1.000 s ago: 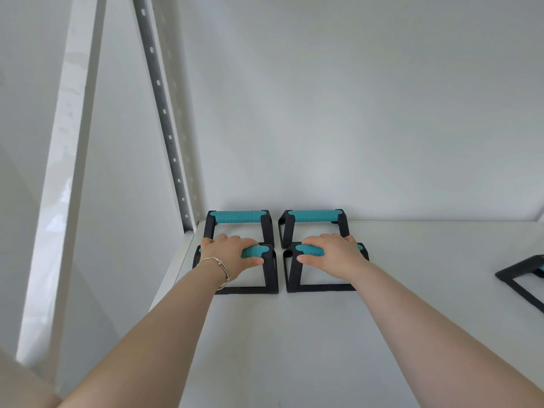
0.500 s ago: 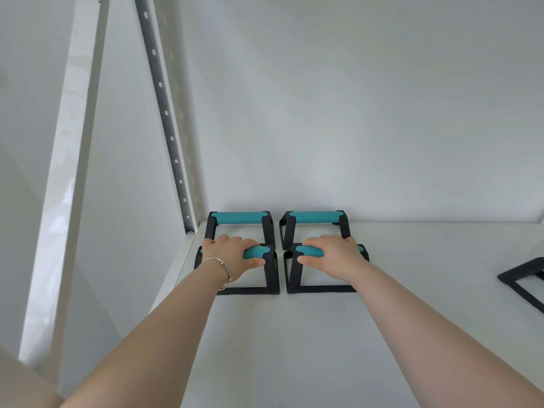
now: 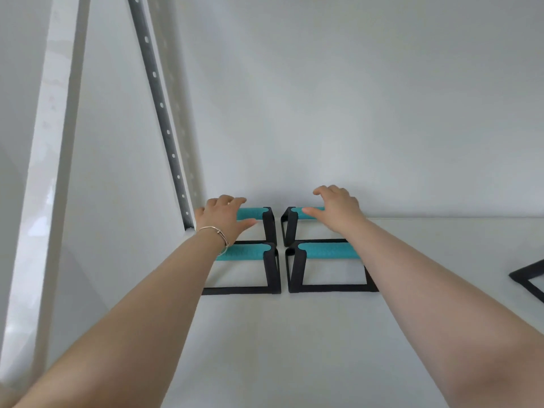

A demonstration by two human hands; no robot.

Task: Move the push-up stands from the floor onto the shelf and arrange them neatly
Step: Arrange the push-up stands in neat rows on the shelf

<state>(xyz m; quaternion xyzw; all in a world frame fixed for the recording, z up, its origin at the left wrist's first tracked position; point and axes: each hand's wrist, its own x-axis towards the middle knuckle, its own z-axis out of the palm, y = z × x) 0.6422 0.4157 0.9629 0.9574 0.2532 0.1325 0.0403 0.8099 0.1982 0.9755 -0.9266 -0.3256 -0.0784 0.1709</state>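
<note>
Matt black push-up stands (image 3: 272, 269), textured teal grips (image 3: 328, 250); smooth white shelf (image 3: 294, 348).

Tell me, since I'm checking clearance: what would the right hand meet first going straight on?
Probably the teal grip of the back right stand, just under the open right hand; past it, the white back wall. Depth is unclear.

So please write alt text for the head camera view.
Two bare hands, left hand and right hand, reach open over the rear pair of four push-up stands with teal handles, set two by two in the corner of a white shelf.
</note>
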